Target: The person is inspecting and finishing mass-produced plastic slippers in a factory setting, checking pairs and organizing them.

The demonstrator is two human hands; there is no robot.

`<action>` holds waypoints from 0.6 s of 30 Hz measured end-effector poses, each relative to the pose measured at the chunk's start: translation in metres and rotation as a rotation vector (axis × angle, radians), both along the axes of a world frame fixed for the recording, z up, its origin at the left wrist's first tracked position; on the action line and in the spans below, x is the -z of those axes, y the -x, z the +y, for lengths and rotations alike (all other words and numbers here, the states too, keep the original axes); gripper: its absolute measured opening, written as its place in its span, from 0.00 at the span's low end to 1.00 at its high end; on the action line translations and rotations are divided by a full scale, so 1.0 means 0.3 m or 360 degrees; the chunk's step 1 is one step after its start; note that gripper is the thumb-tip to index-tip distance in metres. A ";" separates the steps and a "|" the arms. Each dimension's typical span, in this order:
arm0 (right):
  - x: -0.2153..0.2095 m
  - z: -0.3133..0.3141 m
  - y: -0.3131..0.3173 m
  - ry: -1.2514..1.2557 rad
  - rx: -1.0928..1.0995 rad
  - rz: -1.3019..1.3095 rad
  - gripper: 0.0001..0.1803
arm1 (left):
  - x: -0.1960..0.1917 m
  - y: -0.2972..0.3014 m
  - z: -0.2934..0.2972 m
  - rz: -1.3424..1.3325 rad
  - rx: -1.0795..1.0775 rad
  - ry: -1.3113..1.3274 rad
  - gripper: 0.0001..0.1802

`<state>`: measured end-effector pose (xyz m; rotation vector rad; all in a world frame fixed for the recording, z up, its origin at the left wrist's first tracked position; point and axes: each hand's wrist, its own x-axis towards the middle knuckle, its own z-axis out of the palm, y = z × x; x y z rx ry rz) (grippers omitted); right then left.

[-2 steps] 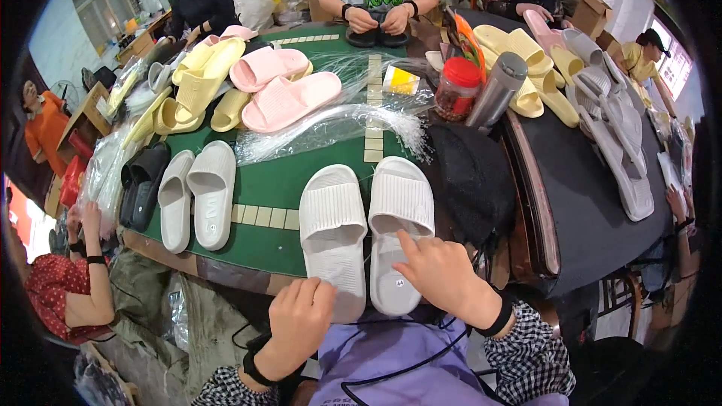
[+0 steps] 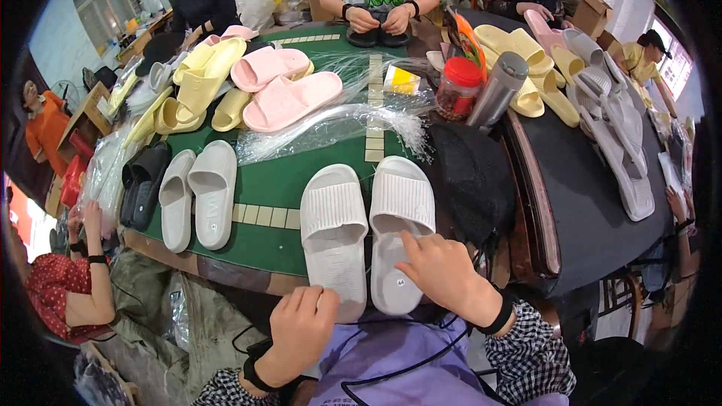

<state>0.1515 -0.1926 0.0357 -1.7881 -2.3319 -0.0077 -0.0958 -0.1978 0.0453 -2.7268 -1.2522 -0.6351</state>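
Two white slide slippers lie side by side in front of me, a left slipper (image 2: 333, 214) and a right slipper (image 2: 404, 194), toes away and heels past the table's near edge. My right hand (image 2: 449, 274) is over the right slipper, index finger stretched onto its footbed below the ribbed strap, the other fingers bent. A small round sticker (image 2: 400, 282) marks that slipper's heel. Beside the left slipper's heel is my left hand (image 2: 303, 325), loosely closed with fingers curled together. Its thumb and fingertips are partly hidden, and I see nothing in it.
To the left stand another white pair (image 2: 213, 195) and black slippers (image 2: 144, 184). Yellow slippers (image 2: 197, 90), pink slippers (image 2: 293, 101) and clear bags (image 2: 331, 134) lie farther off. A red-lidded jar (image 2: 457, 90), steel flask (image 2: 498, 90) and black bag (image 2: 470, 180) are right. Co-workers sit around.
My left hand has dropped slightly down from the left slipper's heel edge. My right hand and the slippers stay nearly in place.
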 end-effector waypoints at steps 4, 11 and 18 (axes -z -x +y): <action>0.021 0.012 -0.007 -0.0080 -0.0048 -0.0055 0.20 | -0.004 -0.008 -0.026 0.0065 0.0064 -0.0021 0.07; -0.078 0.031 -0.049 0.0228 -0.0073 0.0155 0.12 | 0.081 -0.043 0.093 0.0095 0.0105 0.0004 0.07; -0.134 0.276 -0.169 -0.0149 0.0293 0.0403 0.10 | 0.136 -0.129 0.236 -0.0059 0.0209 0.0108 0.07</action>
